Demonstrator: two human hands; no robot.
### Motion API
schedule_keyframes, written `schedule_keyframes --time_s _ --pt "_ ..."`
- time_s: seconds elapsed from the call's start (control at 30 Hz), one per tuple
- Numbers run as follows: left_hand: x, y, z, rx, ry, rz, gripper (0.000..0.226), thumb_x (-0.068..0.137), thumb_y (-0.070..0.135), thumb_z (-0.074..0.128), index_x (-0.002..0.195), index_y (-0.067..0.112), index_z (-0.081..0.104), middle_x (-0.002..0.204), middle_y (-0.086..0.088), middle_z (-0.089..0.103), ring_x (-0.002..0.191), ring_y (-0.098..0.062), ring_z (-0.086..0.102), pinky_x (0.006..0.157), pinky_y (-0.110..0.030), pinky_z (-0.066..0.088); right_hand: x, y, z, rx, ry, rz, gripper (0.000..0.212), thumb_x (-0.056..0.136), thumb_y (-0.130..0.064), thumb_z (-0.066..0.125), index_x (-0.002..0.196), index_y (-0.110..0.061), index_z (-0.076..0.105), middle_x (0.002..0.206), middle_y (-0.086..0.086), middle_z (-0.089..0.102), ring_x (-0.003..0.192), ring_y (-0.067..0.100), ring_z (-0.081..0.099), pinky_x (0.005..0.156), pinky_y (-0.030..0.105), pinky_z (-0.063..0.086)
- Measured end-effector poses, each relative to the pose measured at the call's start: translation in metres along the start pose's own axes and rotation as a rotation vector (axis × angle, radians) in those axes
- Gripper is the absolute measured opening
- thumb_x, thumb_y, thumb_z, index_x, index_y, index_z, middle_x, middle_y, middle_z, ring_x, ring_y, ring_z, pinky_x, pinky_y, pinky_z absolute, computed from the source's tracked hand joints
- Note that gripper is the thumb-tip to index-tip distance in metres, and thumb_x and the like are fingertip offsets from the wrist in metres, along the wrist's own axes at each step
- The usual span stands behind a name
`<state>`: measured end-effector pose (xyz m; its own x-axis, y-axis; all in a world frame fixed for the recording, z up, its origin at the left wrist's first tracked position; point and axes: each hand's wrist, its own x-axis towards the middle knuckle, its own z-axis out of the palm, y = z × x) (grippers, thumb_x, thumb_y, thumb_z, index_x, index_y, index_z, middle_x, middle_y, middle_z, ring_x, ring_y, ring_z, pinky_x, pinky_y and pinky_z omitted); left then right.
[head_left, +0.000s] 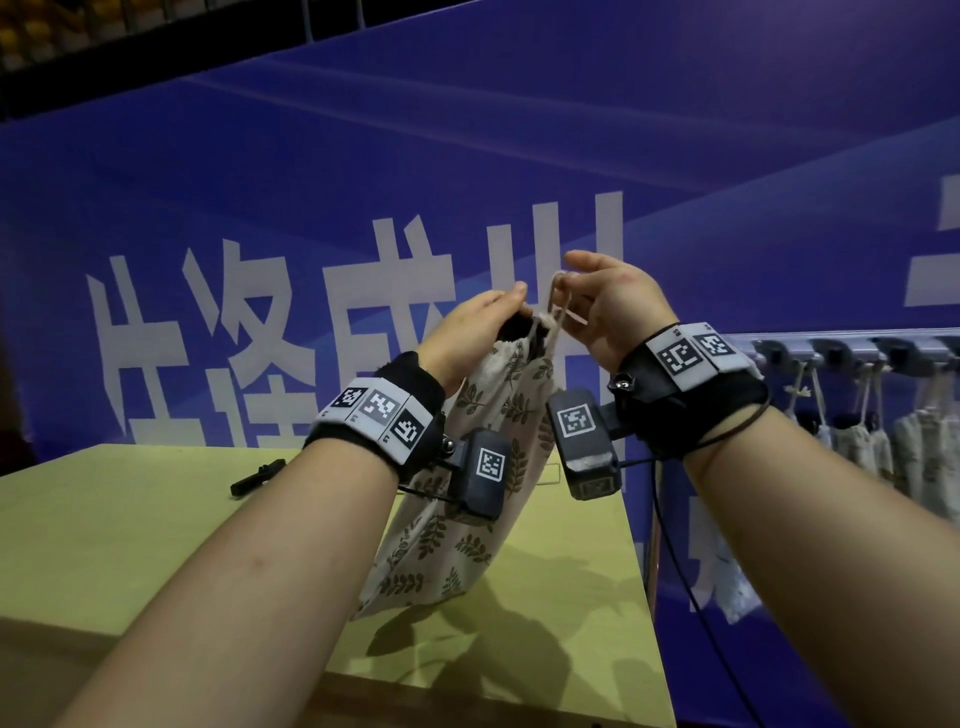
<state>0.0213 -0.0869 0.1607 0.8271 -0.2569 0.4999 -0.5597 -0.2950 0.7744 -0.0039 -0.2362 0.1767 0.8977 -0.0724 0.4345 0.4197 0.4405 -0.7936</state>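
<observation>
My left hand (462, 338) grips the bag (431, 540) at its mouth; my right hand (613, 306) pinches the cord (554, 296) just above; long axis hangs downward.

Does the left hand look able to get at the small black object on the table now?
Probably yes, once freed: the left hand grips the mouth of the pouch, but the black object lies uncovered on the table, with nothing between.
</observation>
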Motion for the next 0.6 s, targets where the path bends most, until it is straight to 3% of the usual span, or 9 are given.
schedule_keyframes --time_s 0.13,0.3,0.5,0.6 --pt "-0.006 0.000 0.005 0.090 -0.020 0.006 0.040 0.090 0.059 0.055 0.104 0.024 0.065 0.102 0.001 0.071 0.097 -0.018 0.068 0.095 -0.044 0.052 0.000 -0.008 0.008 -0.012 -0.012 -0.018 0.024 0.090 0.008 0.045 0.093 -0.012 0.058 0.076 0.005 0.060 0.068 0.015 0.059 0.072 0.029 0.049" --pt "-0.008 0.003 0.007 0.086 0.003 0.016 0.036 0.088 0.051 0.062 0.099 0.017 0.063 0.092 0.001 0.072 0.084 -0.016 0.069 0.088 -0.041 0.053 0.005 -0.010 0.007 -0.049 0.076 0.002 0.026 0.093 0.004 0.042 0.089 -0.015 0.059 0.075 0.003 0.057 0.059 0.011 0.053 0.052 0.023 0.045" --pt "-0.010 0.005 0.011 0.074 -0.022 0.029 0.033 0.087 0.046 0.066 0.092 0.015 0.057 0.097 -0.012 0.073 0.087 -0.031 0.070 0.087 -0.050 0.053 0.006 -0.009 0.006 -0.014 0.140 0.026 0.030 0.094 0.004 0.039 0.088 -0.015 0.060 0.073 0.003 0.054 0.061 0.012 0.048 0.058 0.025 0.044" --pt "-0.012 0.005 0.011 0.076 -0.026 0.037 0.026 0.090 0.042 0.065 0.086 0.018 0.055 0.097 -0.014 0.072 0.081 -0.029 0.069 0.080 -0.045 0.053 0.001 -0.013 0.006 -0.015 0.151 0.021 0.030 0.094 0.004 0.039 0.087 -0.015 0.060 0.072 0.003 0.053 0.061 0.012 0.048 0.059 0.025 0.044"
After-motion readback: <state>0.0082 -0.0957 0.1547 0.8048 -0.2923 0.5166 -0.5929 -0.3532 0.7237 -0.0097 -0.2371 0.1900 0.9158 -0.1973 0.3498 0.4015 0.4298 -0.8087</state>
